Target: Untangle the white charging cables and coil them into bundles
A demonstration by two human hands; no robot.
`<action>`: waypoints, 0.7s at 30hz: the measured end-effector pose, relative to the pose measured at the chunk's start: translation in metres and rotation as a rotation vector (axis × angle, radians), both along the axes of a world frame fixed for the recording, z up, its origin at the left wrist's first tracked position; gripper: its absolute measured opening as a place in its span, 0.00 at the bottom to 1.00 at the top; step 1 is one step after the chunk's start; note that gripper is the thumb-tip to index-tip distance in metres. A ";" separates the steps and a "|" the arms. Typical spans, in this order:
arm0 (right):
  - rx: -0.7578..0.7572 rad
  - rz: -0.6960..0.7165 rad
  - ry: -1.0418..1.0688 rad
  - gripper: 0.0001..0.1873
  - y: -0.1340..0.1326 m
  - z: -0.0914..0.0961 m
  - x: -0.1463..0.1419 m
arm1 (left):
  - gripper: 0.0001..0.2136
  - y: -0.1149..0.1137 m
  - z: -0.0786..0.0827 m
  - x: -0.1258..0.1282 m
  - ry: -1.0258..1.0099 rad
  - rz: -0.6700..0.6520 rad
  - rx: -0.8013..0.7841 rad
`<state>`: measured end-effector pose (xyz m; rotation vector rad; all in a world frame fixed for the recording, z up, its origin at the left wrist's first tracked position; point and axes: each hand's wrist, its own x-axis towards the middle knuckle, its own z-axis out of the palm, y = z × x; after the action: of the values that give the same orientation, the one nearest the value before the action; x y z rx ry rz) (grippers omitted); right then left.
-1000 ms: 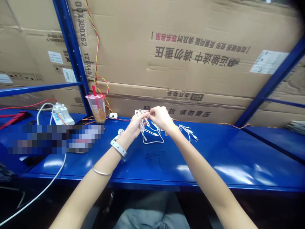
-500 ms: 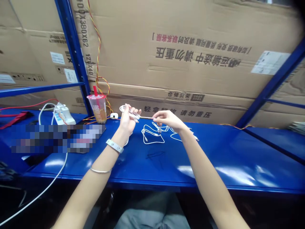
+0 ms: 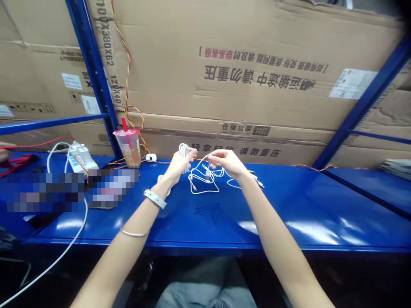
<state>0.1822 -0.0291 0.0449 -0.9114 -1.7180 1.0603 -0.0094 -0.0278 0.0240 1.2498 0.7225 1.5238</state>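
Observation:
My left hand (image 3: 180, 164) is closed around a coiled white cable (image 3: 184, 149), its loops standing up above the fingers. A free length of that cable runs across to my right hand (image 3: 224, 161), which pinches it between thumb and fingertips. Below and between the hands, a loose white USB cable (image 3: 205, 191) lies on the blue shelf (image 3: 199, 226). Another white cable (image 3: 233, 185) lies behind my right wrist, partly hidden by it. Beside my left wrist, part of a further white cable (image 3: 168, 192) shows.
A drink cup (image 3: 131, 149) with a red straw stands at the back left, near a white power strip (image 3: 81, 158). Large cardboard boxes (image 3: 160, 64) form the back wall between blue posts. At the far left edge, another person's hand (image 3: 4, 152) shows beside a red wire.
My left hand has turned, bringing the coil upright. The cable length between the hands has gone from taut to slack. Another person's hand has appeared at the left edge.

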 end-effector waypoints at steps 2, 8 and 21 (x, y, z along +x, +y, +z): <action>-0.011 -0.003 0.090 0.20 0.002 -0.005 -0.007 | 0.11 -0.005 -0.004 0.007 0.112 -0.068 0.023; -0.011 0.004 0.066 0.20 0.001 -0.016 -0.019 | 0.10 -0.013 -0.011 0.011 0.417 -0.272 0.109; 0.226 0.040 -0.152 0.15 -0.010 -0.002 -0.011 | 0.15 -0.019 -0.007 0.005 0.475 -0.503 -0.085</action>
<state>0.1711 -0.0387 0.0433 -0.8331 -1.9446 0.8191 -0.0047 -0.0467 0.0169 1.6038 0.6913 0.7879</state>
